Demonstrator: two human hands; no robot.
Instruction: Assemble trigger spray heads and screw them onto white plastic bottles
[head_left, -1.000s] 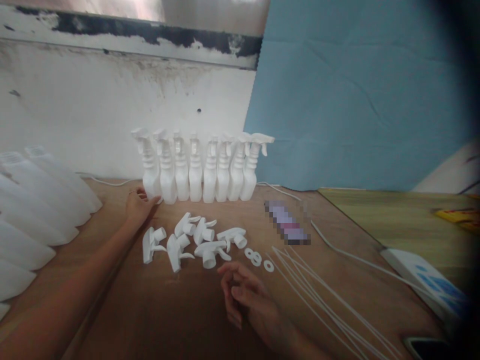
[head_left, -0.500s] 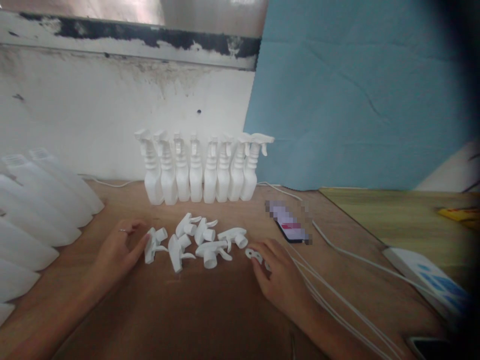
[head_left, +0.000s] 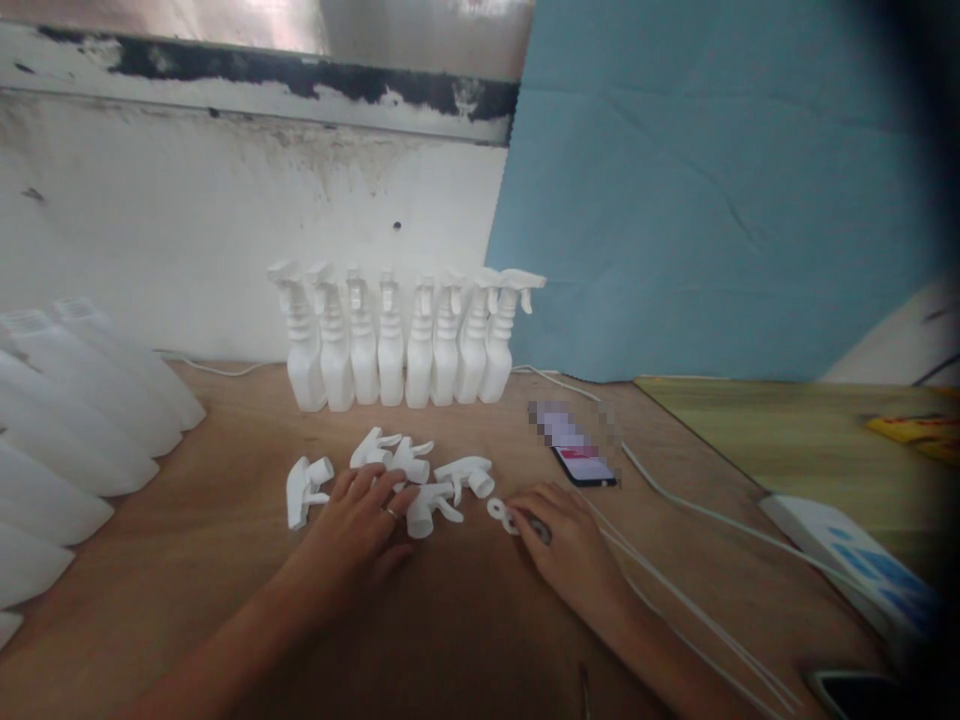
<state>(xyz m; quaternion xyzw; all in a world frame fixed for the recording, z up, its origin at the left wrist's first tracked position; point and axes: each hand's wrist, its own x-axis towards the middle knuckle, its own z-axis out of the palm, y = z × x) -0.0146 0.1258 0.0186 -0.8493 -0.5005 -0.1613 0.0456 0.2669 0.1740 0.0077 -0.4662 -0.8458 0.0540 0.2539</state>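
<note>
Picking of parts seems the step: the left hand [head_left: 358, 522] lies over spray heads [head_left: 433, 498], the right hand [head_left: 568, 542] is at the washers [head_left: 490, 511], all on the bench [head_left: 244, 425] before 8 bottles [head_left: 390, 372]. Whether either grip is closed, I cannot tell; a fine pinch is called for.

Dim, soft light, glare on the upper panel [head_left: 405, 38], shadowed near tabletop [head_left: 465, 620], dark right edge (blurry, too).
</note>
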